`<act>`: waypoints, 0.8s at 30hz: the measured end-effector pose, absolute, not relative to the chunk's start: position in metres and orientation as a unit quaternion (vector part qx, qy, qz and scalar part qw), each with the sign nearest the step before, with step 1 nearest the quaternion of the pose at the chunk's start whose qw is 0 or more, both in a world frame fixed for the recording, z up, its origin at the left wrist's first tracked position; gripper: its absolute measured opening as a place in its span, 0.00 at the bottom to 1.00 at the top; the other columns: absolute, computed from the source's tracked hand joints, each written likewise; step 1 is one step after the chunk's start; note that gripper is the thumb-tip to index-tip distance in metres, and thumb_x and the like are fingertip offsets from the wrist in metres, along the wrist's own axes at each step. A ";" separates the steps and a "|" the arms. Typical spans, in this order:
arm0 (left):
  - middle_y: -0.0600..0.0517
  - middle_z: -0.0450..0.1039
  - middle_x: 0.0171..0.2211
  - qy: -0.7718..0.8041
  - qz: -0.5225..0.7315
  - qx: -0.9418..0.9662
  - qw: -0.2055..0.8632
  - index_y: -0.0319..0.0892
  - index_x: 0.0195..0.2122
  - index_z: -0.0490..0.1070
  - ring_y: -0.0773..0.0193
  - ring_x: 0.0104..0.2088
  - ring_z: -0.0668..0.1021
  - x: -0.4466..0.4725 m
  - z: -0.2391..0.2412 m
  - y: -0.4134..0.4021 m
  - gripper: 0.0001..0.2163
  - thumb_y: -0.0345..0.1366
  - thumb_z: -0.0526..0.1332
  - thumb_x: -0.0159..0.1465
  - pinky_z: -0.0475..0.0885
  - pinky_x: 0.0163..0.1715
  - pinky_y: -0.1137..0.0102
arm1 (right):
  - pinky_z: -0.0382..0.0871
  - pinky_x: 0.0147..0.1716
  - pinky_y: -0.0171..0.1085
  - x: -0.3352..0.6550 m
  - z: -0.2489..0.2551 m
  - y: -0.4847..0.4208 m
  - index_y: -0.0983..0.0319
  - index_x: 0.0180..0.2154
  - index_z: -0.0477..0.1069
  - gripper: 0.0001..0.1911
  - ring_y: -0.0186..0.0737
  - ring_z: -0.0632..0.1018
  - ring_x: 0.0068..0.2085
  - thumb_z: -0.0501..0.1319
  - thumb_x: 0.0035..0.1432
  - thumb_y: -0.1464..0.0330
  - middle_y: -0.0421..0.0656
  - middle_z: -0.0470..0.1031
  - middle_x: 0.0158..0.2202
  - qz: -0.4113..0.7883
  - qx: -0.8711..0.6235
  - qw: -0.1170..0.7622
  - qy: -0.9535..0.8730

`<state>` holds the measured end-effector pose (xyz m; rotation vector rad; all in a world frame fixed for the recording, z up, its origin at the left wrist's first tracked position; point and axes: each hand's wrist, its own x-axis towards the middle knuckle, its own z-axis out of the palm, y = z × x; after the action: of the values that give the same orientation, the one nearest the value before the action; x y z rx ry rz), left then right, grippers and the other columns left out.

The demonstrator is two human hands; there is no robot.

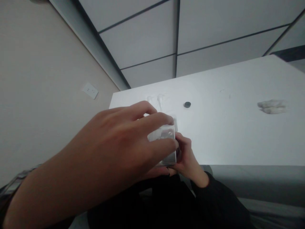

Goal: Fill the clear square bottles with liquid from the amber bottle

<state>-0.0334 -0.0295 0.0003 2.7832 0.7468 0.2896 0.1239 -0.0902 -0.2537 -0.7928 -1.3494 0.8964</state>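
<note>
A clear, box-shaped container point(168, 132), apparently plastic, is held above the near edge of the white table. My left hand point(126, 136) spans it from above, its fingers curled over the top and far side. At the container's right side, my right hand point(187, 156) is closed with bent fingers against it. A small dark patch shows between the right hand and the container; I cannot make out what it is. My left hand hides much of the container, including its contents.
On the white table point(226, 136) lie a small dark round piece point(187, 104), a crumpled whitish translucent item point(273, 106) and a faint white wire-like thing point(160, 99). A wall socket point(90, 91) is at left. Panelled doors point(143, 41) stand behind the table.
</note>
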 end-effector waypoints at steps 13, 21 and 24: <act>0.52 0.81 0.37 0.278 0.103 0.946 0.131 0.50 0.36 0.83 0.54 0.41 0.83 -0.021 -0.001 -0.033 0.06 0.45 0.70 0.66 0.80 0.51 0.59 | 0.75 0.62 0.61 0.123 -0.253 -0.090 0.50 0.67 0.62 0.46 0.58 0.77 0.62 0.79 0.52 0.55 0.49 0.74 0.63 0.409 -0.377 0.595 -0.580; 0.54 0.84 0.48 0.312 0.119 0.926 0.177 0.57 0.43 0.86 0.48 0.51 0.84 -0.034 -0.002 -0.030 0.11 0.47 0.77 0.59 0.79 0.54 0.58 | 0.75 0.62 0.60 0.127 -0.253 -0.087 0.45 0.69 0.57 0.50 0.56 0.77 0.64 0.80 0.53 0.59 0.47 0.73 0.64 0.379 -0.340 0.607 -0.610; 0.53 0.84 0.51 0.323 0.128 0.921 0.174 0.58 0.45 0.86 0.45 0.53 0.83 -0.047 -0.012 -0.031 0.14 0.50 0.77 0.59 0.79 0.54 0.58 | 0.75 0.62 0.58 0.127 -0.254 -0.087 0.45 0.69 0.56 0.50 0.55 0.78 0.64 0.80 0.53 0.60 0.47 0.73 0.64 0.375 -0.342 0.606 -0.612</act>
<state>-0.0475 -0.0310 -0.0116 2.6114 0.9155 0.3625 0.1274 -0.0872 -0.2541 -0.7902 -1.4154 0.8674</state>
